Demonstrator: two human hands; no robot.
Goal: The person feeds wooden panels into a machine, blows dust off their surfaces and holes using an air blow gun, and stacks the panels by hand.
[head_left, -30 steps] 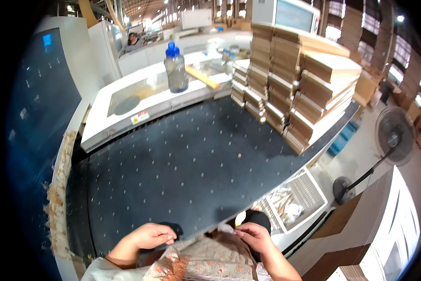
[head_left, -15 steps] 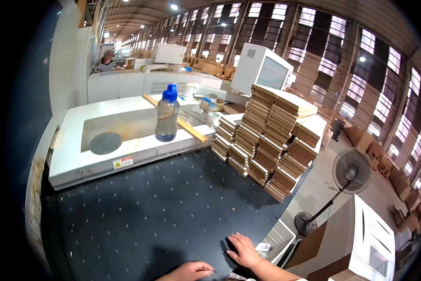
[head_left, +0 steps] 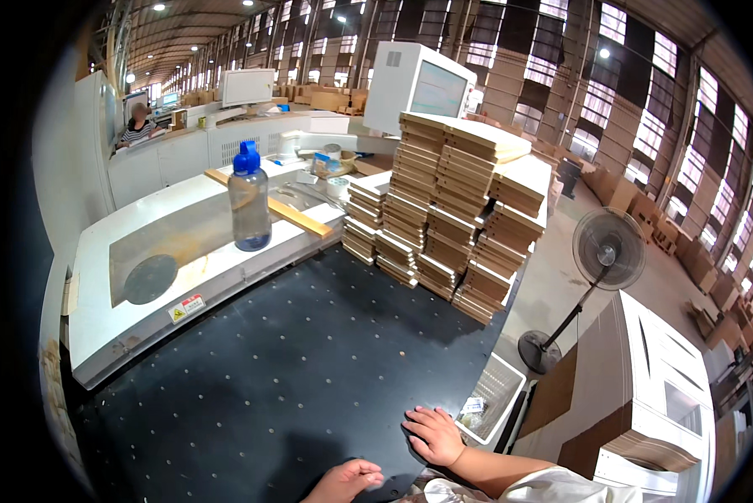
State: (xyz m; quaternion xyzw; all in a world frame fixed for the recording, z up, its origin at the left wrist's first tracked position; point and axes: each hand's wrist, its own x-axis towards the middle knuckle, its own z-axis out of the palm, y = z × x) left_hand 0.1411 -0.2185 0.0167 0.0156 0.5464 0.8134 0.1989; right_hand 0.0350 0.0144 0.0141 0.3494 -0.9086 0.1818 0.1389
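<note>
My right hand [head_left: 434, 437] lies on the black, dotted tabletop [head_left: 284, 369] close to its right edge, palm down with the fingers stretched out, holding nothing. My left hand [head_left: 349, 481] is over the near edge of the same surface. Its fingers are curled in toward the thumb, and no object shows in them. Beyond both hands, at the far right of the tabletop, stand several stacks of brown-edged boards with pale faces [head_left: 452, 214]. Neither hand touches them.
Behind the tabletop, a white machine bed [head_left: 91, 335] carries a blue-capped bottle [head_left: 251, 205] and a yellow strip [head_left: 301, 220]. A white basket [head_left: 504, 387], standing fan [head_left: 608, 249] and stacked white panels [head_left: 623, 360] are at the right. Another person [head_left: 138, 126] sits far left.
The view has turned to the right, so the boards, bottle and fan appear further left. My right hand stays flat on the tabletop; my left hand's fingers are more curled.
</note>
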